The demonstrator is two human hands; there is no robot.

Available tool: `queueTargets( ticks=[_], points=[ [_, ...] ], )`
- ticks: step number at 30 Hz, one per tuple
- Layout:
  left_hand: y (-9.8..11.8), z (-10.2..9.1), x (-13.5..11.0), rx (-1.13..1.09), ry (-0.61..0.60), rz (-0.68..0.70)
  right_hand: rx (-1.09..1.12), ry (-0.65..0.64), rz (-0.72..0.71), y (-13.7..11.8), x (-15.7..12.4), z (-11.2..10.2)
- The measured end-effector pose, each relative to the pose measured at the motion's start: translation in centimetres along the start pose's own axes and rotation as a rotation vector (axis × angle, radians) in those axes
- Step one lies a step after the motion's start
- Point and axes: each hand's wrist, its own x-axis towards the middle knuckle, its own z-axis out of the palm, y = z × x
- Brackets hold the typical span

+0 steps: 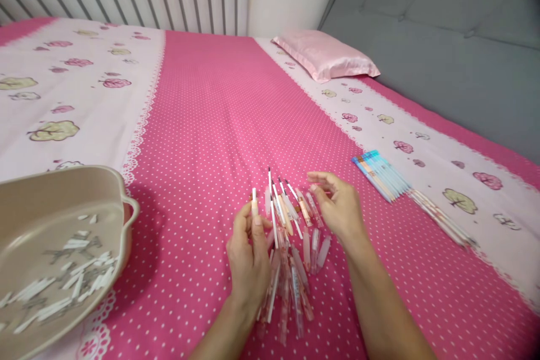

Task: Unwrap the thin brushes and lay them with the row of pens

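Observation:
My left hand (pixel 250 253) is closed around a peach pen barrel (pixel 254 208) with a white end pointing up. It is at the left edge of a loose pile of pen parts (pixel 295 275): clear pink caps, peach barrels and thin white refills (pixel 274 222) with dark tips. My right hand (pixel 340 208) is over the pile's right side, fingers partly stretched and thumb apart, with nothing visible between them. Its fingertips are close to a clear pink pen piece (pixel 313 208); whether they touch it I cannot tell.
On the left stands a beige basin (pixel 63 183) holding many small white pieces (pixel 76 281). To the right lies a row of blue and peach pens (pixel 382 174), with several pale sticks (pixel 441 216) beside it. A pink pillow (pixel 324 55) rests against the grey headboard (pixel 430 39).

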Motion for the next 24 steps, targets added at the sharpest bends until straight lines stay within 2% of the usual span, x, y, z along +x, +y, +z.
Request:
queueTargets(
  ticks=[7,12,16,20,24],
  points=[
    [0.5,-0.2,0.1,0.023,0.069,-0.033,-0.336,-0.192,0.119,2.0,0.5,-0.3],
    [0.4,-0.1,0.1,-0.030,0.073,-0.094,-0.355,-0.293,0.103,2.8,0.5,0.2],
    [0.2,-0.2,0.2,-0.064,0.069,-0.129,-0.350,-0.267,0.081,2.6,0.5,0.2],
    [0.1,-0.2,0.1,-0.083,0.063,-0.151,-0.433,-0.209,0.086,1.4,0.1,-0.3],
    [0.0,-0.1,0.1,-0.100,0.056,-0.145,-0.522,-0.266,0.129,0.2,-0.7,-0.5]
  ],
)
